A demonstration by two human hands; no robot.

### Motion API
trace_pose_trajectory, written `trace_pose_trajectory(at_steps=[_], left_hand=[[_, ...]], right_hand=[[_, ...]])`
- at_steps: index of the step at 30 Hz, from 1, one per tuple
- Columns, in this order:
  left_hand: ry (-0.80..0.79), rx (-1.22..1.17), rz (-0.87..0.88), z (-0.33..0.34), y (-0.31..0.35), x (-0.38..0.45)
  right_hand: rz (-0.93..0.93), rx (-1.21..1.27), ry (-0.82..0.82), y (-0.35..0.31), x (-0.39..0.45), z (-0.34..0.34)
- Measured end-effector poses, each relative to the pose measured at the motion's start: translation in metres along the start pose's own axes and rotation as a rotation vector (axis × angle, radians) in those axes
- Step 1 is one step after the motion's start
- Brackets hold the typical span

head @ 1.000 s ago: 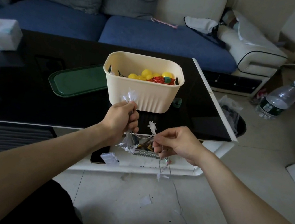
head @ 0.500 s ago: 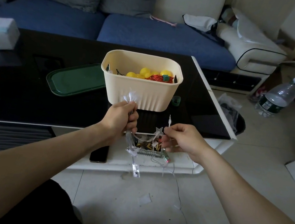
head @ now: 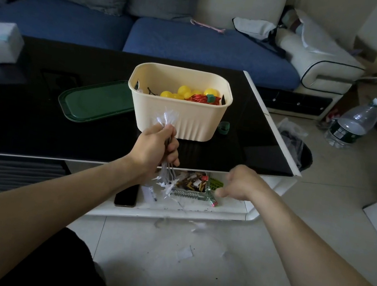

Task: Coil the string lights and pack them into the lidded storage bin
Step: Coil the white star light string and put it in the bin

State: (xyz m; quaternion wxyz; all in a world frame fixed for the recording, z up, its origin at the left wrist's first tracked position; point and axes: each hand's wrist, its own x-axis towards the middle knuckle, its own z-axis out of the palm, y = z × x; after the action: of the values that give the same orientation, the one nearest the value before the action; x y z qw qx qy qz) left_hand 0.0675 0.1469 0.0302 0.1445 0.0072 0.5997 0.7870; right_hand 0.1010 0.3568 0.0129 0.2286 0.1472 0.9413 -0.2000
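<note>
The left hand (head: 156, 147) grips the string lights (head: 165, 119) bunched upright, just before the bin (head: 178, 119) at the table's front edge; the right hand (head: 237, 182), blurred, looks empty.

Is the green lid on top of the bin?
No, the green lid lies flat on the black table beside the open bin, to its left in the picture.

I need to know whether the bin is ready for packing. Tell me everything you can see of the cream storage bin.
The cream storage bin is a rounded rectangular tub that looks plastic, with a ribbed lower front wall and slots near the rim. It stands upright and open on the black table. Its green lid lies flat at its left. Inside lie yellow balls and a red wire bundle. No hand touches it.
</note>
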Motion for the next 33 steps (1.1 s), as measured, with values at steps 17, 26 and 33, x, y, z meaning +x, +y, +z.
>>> trace_pose_trajectory(at_steps=[17, 26, 33], left_hand=[[-0.089, 0.074, 0.028, 0.004, 0.004, -0.012], [0.053, 0.169, 0.042, -0.014, 0.001, -0.002], [0.171, 0.247, 0.049, -0.020, -0.002, 0.004]], right_hand=[[-0.369, 0.076, -0.278, -0.027, 0.013, 0.060], [-0.279, 0.156, -0.349, -0.010, 0.015, 0.035], [-0.124, 0.257, -0.224, 0.009, 0.020, 0.014]])
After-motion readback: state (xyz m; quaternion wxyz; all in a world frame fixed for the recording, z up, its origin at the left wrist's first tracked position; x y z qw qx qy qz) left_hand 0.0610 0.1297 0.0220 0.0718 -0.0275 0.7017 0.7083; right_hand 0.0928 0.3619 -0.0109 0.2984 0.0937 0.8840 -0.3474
